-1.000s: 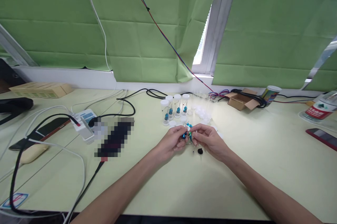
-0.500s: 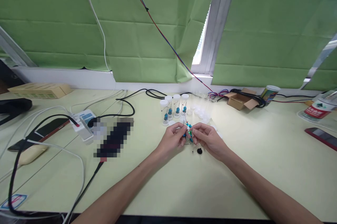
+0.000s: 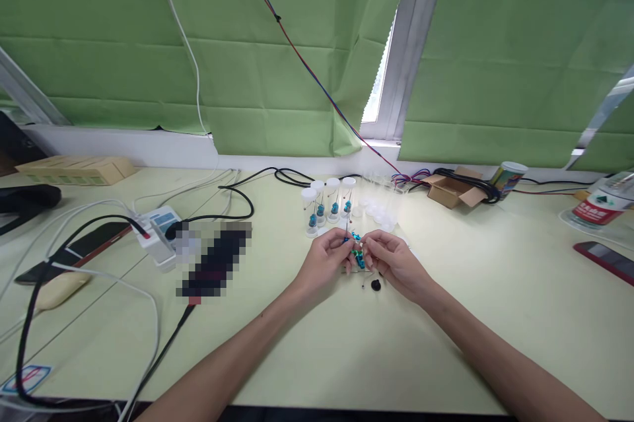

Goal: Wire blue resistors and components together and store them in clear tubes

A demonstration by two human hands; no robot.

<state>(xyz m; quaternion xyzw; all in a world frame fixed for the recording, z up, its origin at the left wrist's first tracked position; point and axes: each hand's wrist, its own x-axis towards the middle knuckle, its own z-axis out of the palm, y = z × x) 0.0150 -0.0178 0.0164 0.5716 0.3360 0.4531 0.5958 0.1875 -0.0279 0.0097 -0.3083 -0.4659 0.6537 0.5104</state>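
My left hand [image 3: 324,262] and my right hand [image 3: 391,261] meet over the pale green table [image 3: 446,316], fingers pinched together. Between them sits a small cluster of blue and teal parts with thin wire leads [image 3: 355,253]. The left hand pinches one thin lead that stands upright with a blue piece at its foot. The right hand's fingertips close on the teal parts beside it. Just behind stand several clear tubes with white caps [image 3: 327,203], each with a blue part inside. A small black piece [image 3: 376,286] lies on the table under my right hand.
Empty clear tubes and white caps [image 3: 381,211] lie behind the hands. A white power strip [image 3: 159,232], black and white cables [image 3: 79,257] and a blurred dark object [image 3: 214,262] fill the left. An open cardboard box [image 3: 453,189], a cup [image 3: 508,177] and a red phone [image 3: 605,258] are at right.
Both hands stayed together in the same spot. The left hand has turned its piece so that a thin lead now points up, and the right fingers have shifted slightly lower on the teal parts.
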